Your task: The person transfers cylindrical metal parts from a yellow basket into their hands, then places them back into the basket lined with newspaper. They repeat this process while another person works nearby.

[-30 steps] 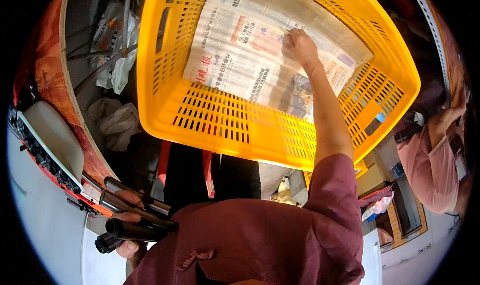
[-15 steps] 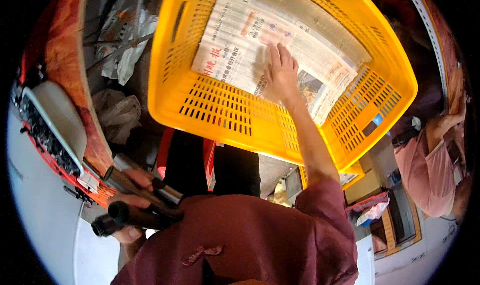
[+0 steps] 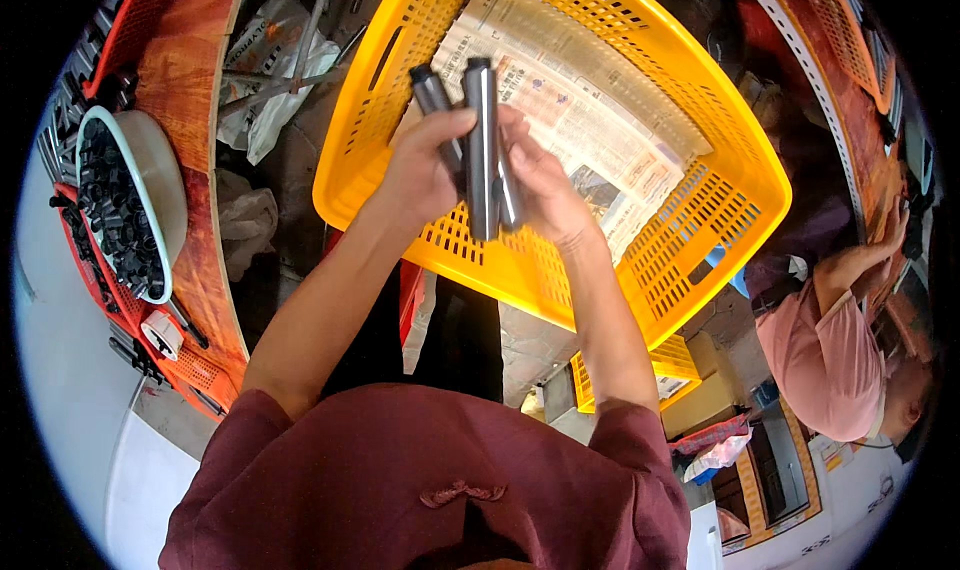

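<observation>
Several dark, glossy tubes [image 3: 482, 160] with black end pieces are bunched together over the yellow basket [image 3: 545, 282]. My left hand [image 3: 422, 175] is closed around the bunch from the left, thumb against the middle tube. On the other side my right hand [image 3: 548, 185] grips it, with its fingers partly hidden behind the tubes. Sheets of newspaper [image 3: 610, 100] line the bottom of the basket, beneath and beyond both hands. Slots pierce the basket's walls.
A reddish wooden table [image 3: 195, 120] on the left bears a pale tub [image 3: 165, 175] of small black parts. Plastic bags [image 3: 270, 60] lie between table and basket. A smaller yellow basket [image 3: 677, 363] stands below. A person in pink [image 3: 820, 370] works at the right.
My right hand has lifted off the newspaper and taken hold of the tubes. My left hand has carried them from the lower left to above the basket.
</observation>
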`<control>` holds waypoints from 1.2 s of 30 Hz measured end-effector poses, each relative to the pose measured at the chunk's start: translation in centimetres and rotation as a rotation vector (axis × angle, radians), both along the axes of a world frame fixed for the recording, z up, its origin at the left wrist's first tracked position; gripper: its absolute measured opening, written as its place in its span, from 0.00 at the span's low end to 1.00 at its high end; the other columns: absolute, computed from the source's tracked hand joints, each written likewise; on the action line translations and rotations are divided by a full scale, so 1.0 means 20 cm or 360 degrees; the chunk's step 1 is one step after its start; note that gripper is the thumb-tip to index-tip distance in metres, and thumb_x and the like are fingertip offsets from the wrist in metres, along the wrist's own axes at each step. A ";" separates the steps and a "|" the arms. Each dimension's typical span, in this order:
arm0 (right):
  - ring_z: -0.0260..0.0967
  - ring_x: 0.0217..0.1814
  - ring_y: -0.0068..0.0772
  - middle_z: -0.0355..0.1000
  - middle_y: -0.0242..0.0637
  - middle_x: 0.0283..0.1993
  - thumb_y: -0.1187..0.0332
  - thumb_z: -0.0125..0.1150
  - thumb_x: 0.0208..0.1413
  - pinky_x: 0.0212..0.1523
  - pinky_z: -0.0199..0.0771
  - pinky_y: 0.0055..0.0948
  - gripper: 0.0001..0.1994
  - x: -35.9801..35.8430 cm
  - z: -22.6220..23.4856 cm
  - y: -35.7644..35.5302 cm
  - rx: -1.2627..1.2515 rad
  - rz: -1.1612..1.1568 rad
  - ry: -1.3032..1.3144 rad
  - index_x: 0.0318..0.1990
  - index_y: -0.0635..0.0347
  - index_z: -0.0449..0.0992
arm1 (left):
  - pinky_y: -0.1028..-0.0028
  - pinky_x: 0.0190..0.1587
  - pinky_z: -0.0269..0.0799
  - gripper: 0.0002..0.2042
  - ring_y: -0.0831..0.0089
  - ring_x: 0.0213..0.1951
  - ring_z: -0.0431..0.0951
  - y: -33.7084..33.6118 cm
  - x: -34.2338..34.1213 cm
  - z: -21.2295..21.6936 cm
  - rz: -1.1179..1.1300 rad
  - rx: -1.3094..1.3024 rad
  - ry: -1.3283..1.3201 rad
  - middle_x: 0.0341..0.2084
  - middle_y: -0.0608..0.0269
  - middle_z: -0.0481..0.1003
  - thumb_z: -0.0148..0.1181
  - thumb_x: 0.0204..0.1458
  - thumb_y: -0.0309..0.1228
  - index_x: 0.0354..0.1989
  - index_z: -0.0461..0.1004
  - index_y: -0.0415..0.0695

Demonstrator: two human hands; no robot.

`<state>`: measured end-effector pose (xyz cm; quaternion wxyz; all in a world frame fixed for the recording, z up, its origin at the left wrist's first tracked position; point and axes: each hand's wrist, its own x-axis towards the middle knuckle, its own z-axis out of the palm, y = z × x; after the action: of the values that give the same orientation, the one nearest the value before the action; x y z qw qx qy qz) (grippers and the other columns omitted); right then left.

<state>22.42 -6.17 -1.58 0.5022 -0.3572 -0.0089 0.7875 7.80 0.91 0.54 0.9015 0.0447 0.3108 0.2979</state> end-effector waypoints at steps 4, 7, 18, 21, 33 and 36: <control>0.68 0.53 0.31 0.69 0.40 0.53 0.79 0.54 0.55 0.54 0.69 0.28 0.21 0.16 -0.28 0.08 0.0013 0.0022 -0.0403 0.57 0.65 0.63 | 0.66 0.50 0.73 0.17 0.65 0.44 0.77 0.08 0.11 -0.27 0.0077 -0.0127 0.0201 0.40 0.55 0.76 0.57 0.51 0.33 0.46 0.71 0.35; 0.71 0.48 0.31 0.71 0.43 0.48 0.79 0.55 0.52 0.49 0.71 0.27 0.23 0.23 -0.40 0.23 -0.0024 0.0202 -0.0939 0.57 0.66 0.64 | 0.68 0.47 0.74 0.13 0.66 0.40 0.77 0.10 0.12 -0.45 0.0152 -0.0378 0.0381 0.35 0.58 0.75 0.59 0.50 0.30 0.43 0.71 0.39; 0.67 0.53 0.53 0.70 0.51 0.50 0.72 0.60 0.48 0.54 0.67 0.37 0.25 0.25 -1.05 0.79 0.0749 0.0694 -0.2386 0.57 0.59 0.68 | 0.68 0.28 0.75 0.09 0.69 0.27 0.77 0.32 0.28 -1.06 0.0302 -0.0367 0.0837 0.27 0.60 0.75 0.63 0.50 0.30 0.37 0.72 0.41; 0.64 0.56 0.54 0.68 0.49 0.52 0.72 0.61 0.45 0.56 0.66 0.40 0.25 0.25 -1.19 0.84 0.0999 0.1006 -0.3108 0.55 0.57 0.70 | 0.68 0.23 0.70 0.09 0.66 0.22 0.75 0.37 0.31 -1.14 0.0365 -0.0334 0.1024 0.26 0.58 0.75 0.62 0.49 0.28 0.36 0.72 0.40; 0.65 0.55 0.51 0.69 0.43 0.53 0.69 0.62 0.46 0.55 0.66 0.41 0.22 0.28 -1.17 0.87 0.1070 0.0924 -0.3176 0.53 0.53 0.72 | 0.64 0.41 0.77 0.11 0.65 0.35 0.77 0.32 0.32 -1.12 0.0600 -0.0569 0.1079 0.35 0.57 0.75 0.63 0.47 0.24 0.40 0.72 0.39; 0.67 0.53 0.49 0.71 0.44 0.51 0.68 0.62 0.48 0.53 0.67 0.39 0.21 0.36 -1.21 0.89 0.1124 0.0917 -0.3010 0.52 0.53 0.73 | 0.63 0.43 0.77 0.11 0.65 0.35 0.77 0.29 0.30 -1.15 0.0561 -0.0586 0.1119 0.35 0.57 0.75 0.62 0.48 0.25 0.40 0.71 0.38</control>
<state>29.53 11.69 -25.71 0.1598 -0.6444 -0.7116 0.2298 13.77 6.81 -22.54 0.6692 -0.0718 0.6497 0.3535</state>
